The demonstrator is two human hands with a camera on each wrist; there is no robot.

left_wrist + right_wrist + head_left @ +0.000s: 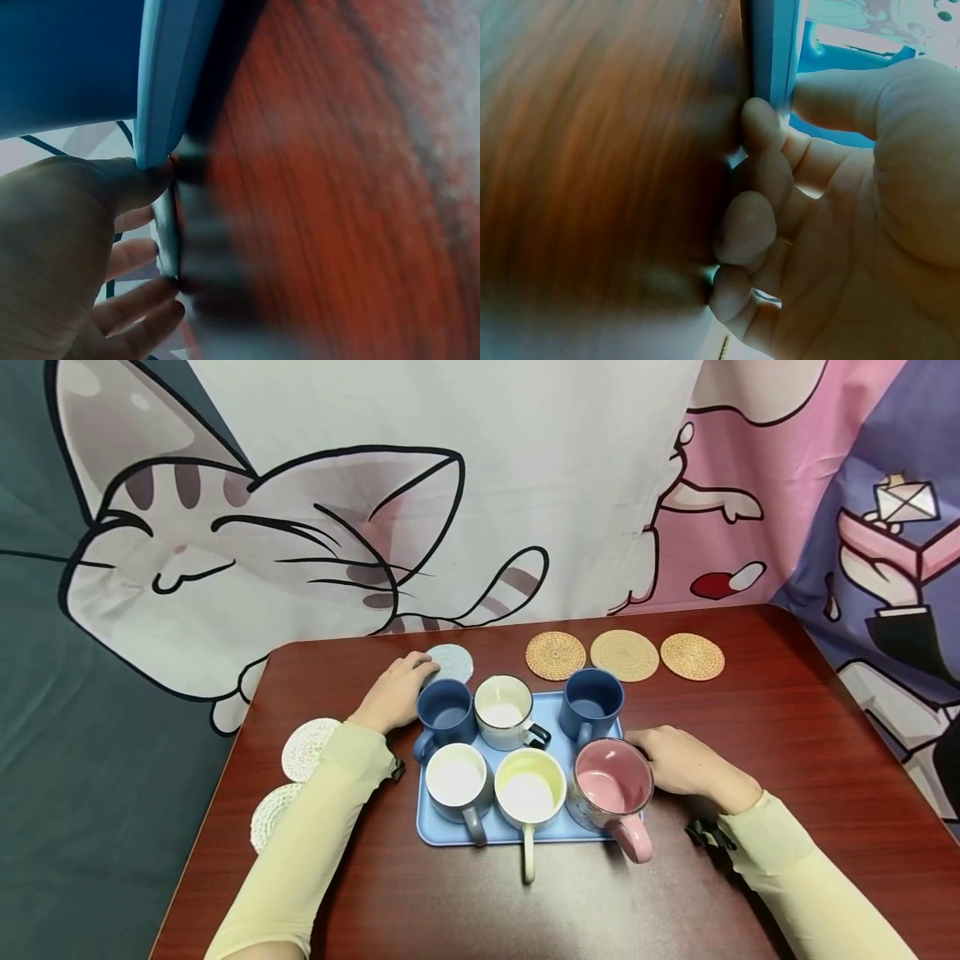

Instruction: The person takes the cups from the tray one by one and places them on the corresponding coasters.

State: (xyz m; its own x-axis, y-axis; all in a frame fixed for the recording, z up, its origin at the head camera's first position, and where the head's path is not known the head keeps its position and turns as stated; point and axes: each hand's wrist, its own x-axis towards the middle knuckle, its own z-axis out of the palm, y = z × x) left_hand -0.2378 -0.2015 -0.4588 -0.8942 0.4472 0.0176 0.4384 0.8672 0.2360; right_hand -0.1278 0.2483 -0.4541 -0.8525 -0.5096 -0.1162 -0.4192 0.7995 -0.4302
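In the head view, a left hand [397, 692] and right hand [678, 762] are flanking a blue tray [547, 706] of mugs [530, 789] on the counter [405, 902]; at left wrist, a thumb [142, 184] is touching its corner, fingers [139, 304] loosely spread; at right wrist, fingers are pinching its rim.

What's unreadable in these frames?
Head: gray-blue coaster, left edge hidden by the left hand.
Head: lower white coaster, right part hidden by the left sleeve.
Head: pink mug, outer print too small.
Left wrist: tabletop, grain blurred.
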